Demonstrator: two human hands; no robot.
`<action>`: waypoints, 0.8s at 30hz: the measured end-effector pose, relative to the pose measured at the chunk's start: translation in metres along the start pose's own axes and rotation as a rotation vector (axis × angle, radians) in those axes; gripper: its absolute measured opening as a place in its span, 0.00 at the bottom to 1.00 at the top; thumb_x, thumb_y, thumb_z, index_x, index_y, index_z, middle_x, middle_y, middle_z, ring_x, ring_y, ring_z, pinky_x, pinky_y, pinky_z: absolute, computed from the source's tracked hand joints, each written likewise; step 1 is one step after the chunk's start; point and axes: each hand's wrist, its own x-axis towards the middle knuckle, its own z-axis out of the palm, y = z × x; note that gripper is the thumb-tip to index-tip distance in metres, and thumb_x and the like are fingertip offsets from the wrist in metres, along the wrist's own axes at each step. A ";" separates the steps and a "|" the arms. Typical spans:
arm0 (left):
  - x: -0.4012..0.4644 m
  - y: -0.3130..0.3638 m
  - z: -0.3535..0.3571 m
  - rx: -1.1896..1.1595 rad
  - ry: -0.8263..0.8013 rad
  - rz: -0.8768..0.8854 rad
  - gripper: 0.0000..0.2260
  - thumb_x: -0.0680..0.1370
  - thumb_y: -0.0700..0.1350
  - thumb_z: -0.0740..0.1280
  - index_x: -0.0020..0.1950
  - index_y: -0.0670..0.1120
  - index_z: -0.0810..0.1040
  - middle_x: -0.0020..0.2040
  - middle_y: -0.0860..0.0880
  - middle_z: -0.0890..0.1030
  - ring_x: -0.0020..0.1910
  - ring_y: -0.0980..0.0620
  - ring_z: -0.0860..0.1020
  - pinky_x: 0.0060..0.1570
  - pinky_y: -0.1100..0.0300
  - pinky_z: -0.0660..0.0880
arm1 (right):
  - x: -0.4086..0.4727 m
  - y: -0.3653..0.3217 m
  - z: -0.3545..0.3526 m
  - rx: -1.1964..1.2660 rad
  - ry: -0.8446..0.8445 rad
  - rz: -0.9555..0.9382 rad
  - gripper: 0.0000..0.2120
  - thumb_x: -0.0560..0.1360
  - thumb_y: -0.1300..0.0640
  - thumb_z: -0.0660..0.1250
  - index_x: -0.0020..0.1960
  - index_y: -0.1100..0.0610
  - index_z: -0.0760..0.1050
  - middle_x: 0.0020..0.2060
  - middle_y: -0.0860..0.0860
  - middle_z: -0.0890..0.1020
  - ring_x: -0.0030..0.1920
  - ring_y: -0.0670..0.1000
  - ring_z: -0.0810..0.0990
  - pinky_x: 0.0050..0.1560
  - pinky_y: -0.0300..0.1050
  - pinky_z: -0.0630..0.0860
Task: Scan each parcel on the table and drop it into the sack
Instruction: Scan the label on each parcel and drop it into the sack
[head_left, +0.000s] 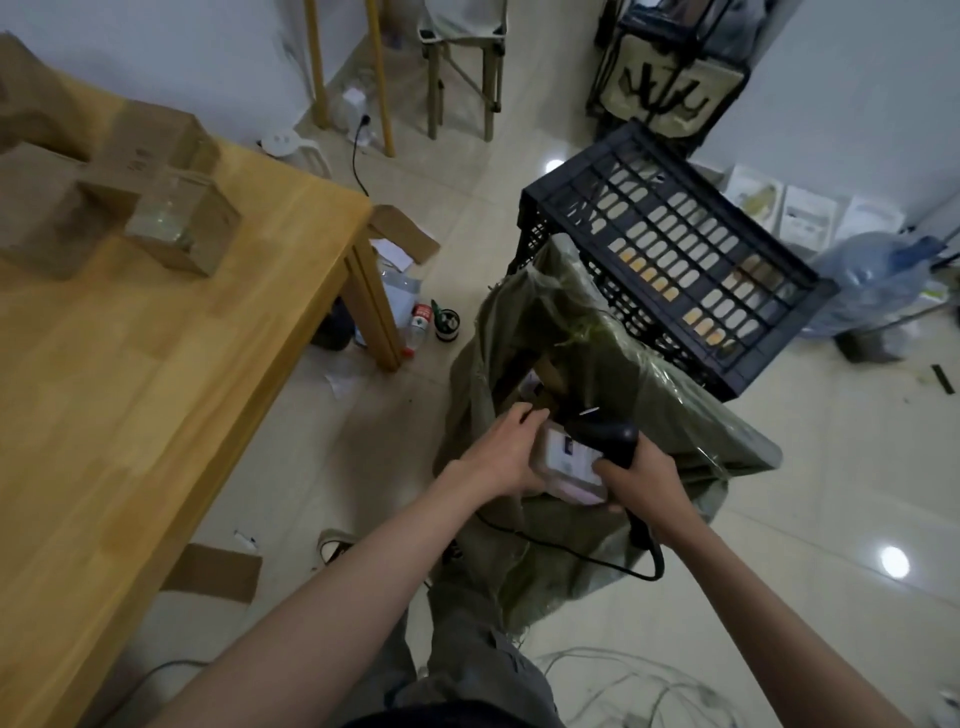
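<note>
Parcel (566, 460), small, pale with a white label face up, held directly over the open mouth of the sack (524, 332). Left hand (506, 449) grips its left edge, fingers curled over the far side. Right hand (647, 480) has its grip closed round the handle of a black scanner (605, 434), whose head lies over the parcel's label; the right thumb seems to touch the parcel's near corner too. Scanner cable (582, 556) loops down across the sack front. The sack is green woven stuff, slumped open on the floor, leaning on a black plastic crate (670, 254); cardboard shapes show inside it, so some parcels appear to be in already. Step in hand, as I read it: scanning this parcel, or scan just done and drop about to follow; cannot tell whether the scanner has read. Next move calls for the left grip to let go, and the right thumb to lift clear, so the parcel falls inside the mouth and does not catch on the rim. Further out to the left, the desk (171, 374) carries several brown boxes (171, 223) near its far end, well apart from the hands; these look to be the remaining work.
</note>
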 end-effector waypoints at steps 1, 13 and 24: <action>0.000 -0.002 -0.004 0.027 0.002 0.005 0.44 0.71 0.47 0.77 0.80 0.48 0.55 0.79 0.49 0.55 0.77 0.46 0.59 0.73 0.52 0.63 | 0.001 -0.001 0.000 0.005 -0.018 0.000 0.14 0.75 0.61 0.69 0.60 0.57 0.75 0.48 0.55 0.81 0.42 0.54 0.82 0.32 0.44 0.81; -0.077 -0.057 -0.084 0.301 0.139 -0.184 0.37 0.72 0.49 0.76 0.77 0.50 0.63 0.71 0.48 0.67 0.69 0.47 0.69 0.64 0.53 0.69 | -0.006 -0.094 0.037 -0.055 -0.203 -0.205 0.13 0.77 0.56 0.69 0.61 0.54 0.74 0.45 0.52 0.82 0.42 0.51 0.83 0.36 0.40 0.81; -0.195 -0.121 -0.169 0.308 0.465 -0.353 0.32 0.72 0.50 0.74 0.74 0.53 0.66 0.68 0.52 0.70 0.65 0.49 0.73 0.54 0.55 0.73 | -0.040 -0.232 0.092 -0.162 -0.313 -0.496 0.04 0.78 0.59 0.68 0.50 0.51 0.75 0.40 0.50 0.80 0.39 0.49 0.80 0.34 0.39 0.76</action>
